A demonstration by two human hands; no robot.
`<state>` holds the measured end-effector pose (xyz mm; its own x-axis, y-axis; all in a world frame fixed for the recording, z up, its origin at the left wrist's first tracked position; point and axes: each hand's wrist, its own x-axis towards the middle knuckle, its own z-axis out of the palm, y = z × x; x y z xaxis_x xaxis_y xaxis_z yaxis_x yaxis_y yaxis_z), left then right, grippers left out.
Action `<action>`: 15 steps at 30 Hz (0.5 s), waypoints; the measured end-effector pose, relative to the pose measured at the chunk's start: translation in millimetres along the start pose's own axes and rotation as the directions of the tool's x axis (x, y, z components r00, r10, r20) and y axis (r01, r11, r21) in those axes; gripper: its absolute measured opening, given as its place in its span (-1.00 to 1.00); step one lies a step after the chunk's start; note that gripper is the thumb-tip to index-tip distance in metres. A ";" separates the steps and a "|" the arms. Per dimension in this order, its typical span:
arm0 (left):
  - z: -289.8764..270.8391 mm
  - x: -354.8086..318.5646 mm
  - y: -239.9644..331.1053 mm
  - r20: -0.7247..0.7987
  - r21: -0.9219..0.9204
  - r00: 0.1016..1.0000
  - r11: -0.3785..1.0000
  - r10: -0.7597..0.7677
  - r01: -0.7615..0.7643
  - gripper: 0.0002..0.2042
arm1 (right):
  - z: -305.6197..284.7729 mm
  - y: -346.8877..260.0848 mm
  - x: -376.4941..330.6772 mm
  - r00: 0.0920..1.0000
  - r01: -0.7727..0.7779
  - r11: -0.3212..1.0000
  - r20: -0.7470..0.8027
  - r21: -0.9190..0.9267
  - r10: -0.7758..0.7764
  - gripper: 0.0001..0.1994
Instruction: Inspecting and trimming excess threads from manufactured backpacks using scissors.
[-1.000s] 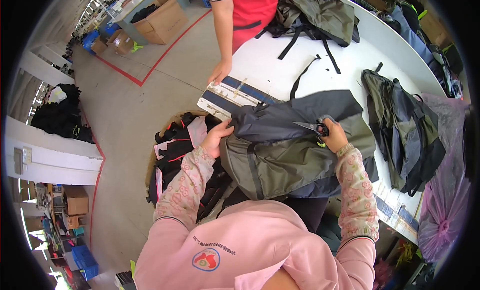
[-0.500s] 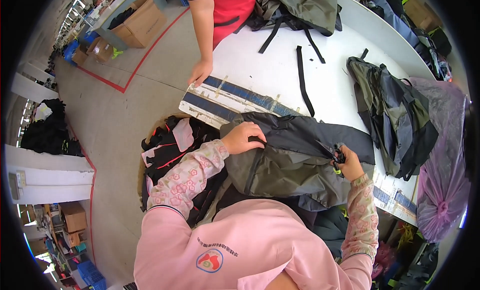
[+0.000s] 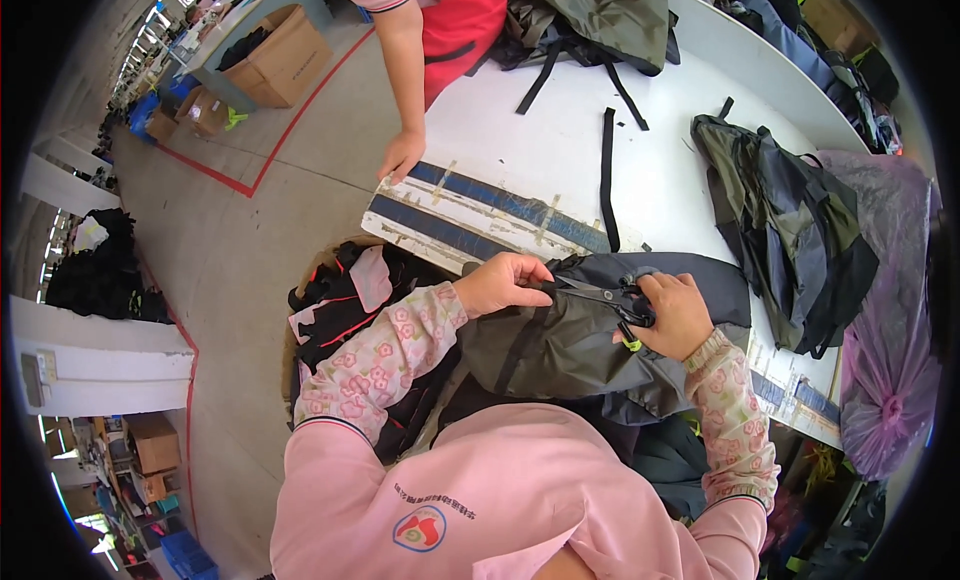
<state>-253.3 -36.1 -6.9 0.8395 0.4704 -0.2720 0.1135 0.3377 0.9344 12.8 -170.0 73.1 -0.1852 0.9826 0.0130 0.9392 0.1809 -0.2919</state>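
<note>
A dark olive and grey fabric bag [image 3: 560,350] lies across the table's near edge, in front of my body. My left hand [image 3: 508,283] pinches a dark bit of the bag's upper edge between thumb and fingers. Black-handled scissors [image 3: 612,298] are in my right hand [image 3: 675,315], fingers closed round the handles. Their blades point left and reach close to my left fingertips. Whether the blades touch the fabric there I cannot tell. A yellow-green tag or bit of cord [image 3: 631,344] hangs below the scissor handles.
Another olive and grey bag [image 3: 790,220] lies to the right on the white table [image 3: 520,145], with black straps [image 3: 608,180] nearby. A co-worker's hand [image 3: 402,156] rests on the far left table corner. A box of black and pink pieces [image 3: 370,280] stands left; a pink plastic bag [image 3: 885,380] hangs right.
My right hand has moved left with the scissors, bringing the blades to my left fingertips. My left hand has shifted slightly right, and the bag's upper edge has dropped a little.
</note>
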 end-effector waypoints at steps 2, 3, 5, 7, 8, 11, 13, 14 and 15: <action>1.5 -0.4 0.9 0.007 0.011 1.000 1.000 -0.002 0.002 -0.72 | 0.2 -2.9 3.3 1.000 0.007 1.000 0.023 -0.018 -0.007 -0.36; 1.7 -0.2 0.6 0.010 0.006 1.000 1.000 -0.010 0.010 -0.72 | 1.7 -2.9 4.2 1.000 0.016 1.000 0.022 -0.021 -0.016 -0.37; 3.6 -0.4 2.5 0.015 0.001 1.000 1.000 -0.016 0.016 -0.72 | 3.3 -4.1 4.3 1.000 0.024 0.999 0.019 -0.028 -0.024 -0.38; 5.8 -1.8 5.2 0.025 0.019 0.999 1.000 -0.022 0.021 -0.74 | 4.2 -7.5 5.1 0.998 0.037 0.999 0.048 -0.013 -0.036 -0.40; 5.8 -1.8 4.6 0.025 0.016 0.999 1.000 -0.022 0.022 -0.74 | 4.3 -8.4 5.7 0.998 0.037 0.999 0.051 -0.013 -0.036 -0.40; 5.1 -1.8 3.2 0.045 0.048 0.999 0.999 -0.011 0.009 -0.75 | 3.3 -10.3 8.3 0.997 0.040 0.999 0.064 -0.008 -0.039 -0.41; 4.3 -2.4 3.5 0.045 0.086 0.999 0.996 -0.022 0.018 -0.76 | 1.2 -11.0 8.8 0.994 0.037 0.999 0.098 0.023 -0.039 -0.43; 4.2 -2.8 4.0 0.048 0.085 0.999 0.996 -0.022 0.018 -0.76 | 1.4 -10.4 8.6 0.994 0.035 0.999 0.100 0.022 -0.037 -0.43; 4.3 -3.7 5.0 0.049 0.088 0.999 0.996 -0.021 0.017 -0.76 | 2.2 -9.5 8.4 0.992 0.022 0.999 0.121 0.044 -0.027 -0.47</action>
<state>-253.5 -39.7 -0.2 0.8618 0.4228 -0.2804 0.1741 0.2727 0.9462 1.7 -163.6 73.9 -0.2445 0.9650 -0.0951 0.9211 0.2005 -0.3337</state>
